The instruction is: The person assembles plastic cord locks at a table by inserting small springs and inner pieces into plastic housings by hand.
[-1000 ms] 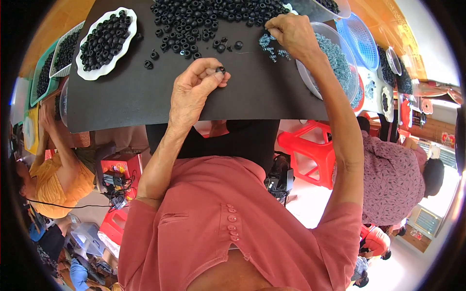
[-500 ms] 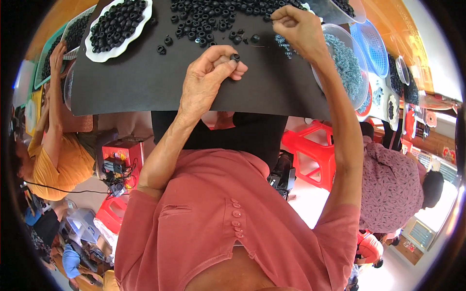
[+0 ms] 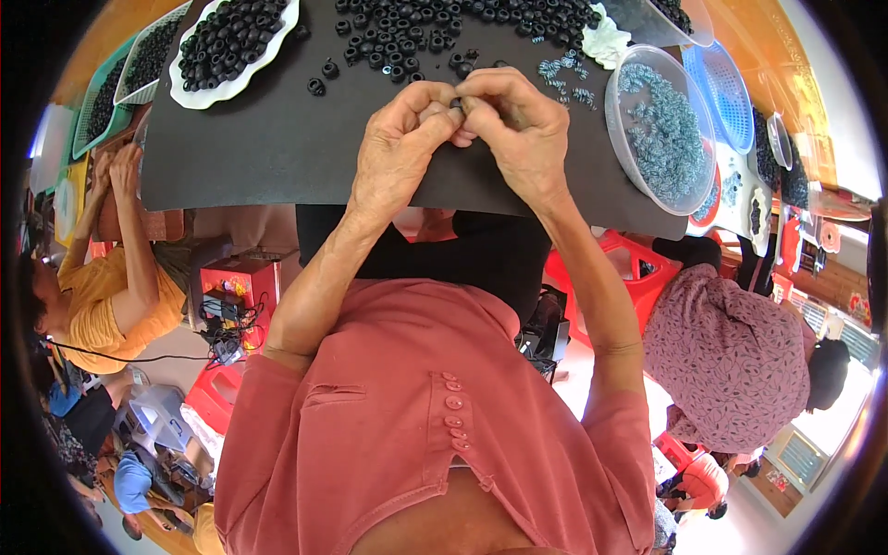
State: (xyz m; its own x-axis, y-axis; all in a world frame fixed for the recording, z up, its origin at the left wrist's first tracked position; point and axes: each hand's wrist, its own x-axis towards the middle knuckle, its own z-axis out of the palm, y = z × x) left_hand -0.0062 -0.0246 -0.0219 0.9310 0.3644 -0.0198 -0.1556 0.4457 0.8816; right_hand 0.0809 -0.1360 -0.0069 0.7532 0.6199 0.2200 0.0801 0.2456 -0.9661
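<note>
My left hand [image 3: 393, 148] is closed in a pinch on a small round black hollow piece [image 3: 456, 104], held over the near part of the dark tabletop. Against the same piece, the fingertips of my right hand [image 3: 525, 134] are pressed together; they hide anything else between them. Beyond both hands spreads a heap of similar black hollow pieces [image 3: 407, 37], with a few lying apart on the left. Small bluish coil springs [image 3: 560, 72] lie loose past my right hand, and many more fill a clear round bowl [image 3: 614, 120].
A white scalloped plate [image 3: 196, 97] of black pieces stands at the far left. Beside the bowl are a crumpled white tissue [image 3: 606, 39] and a blue basket [image 3: 731, 102]. A co-worker in yellow [image 3: 139, 305] sits left; another in a patterned top [image 3: 726, 361] is right, near a red stool [image 3: 638, 277].
My right hand has come back from the far heap, moving left and nearer, and now meets my left hand at the black piece. My left hand has stayed nearly in place.
</note>
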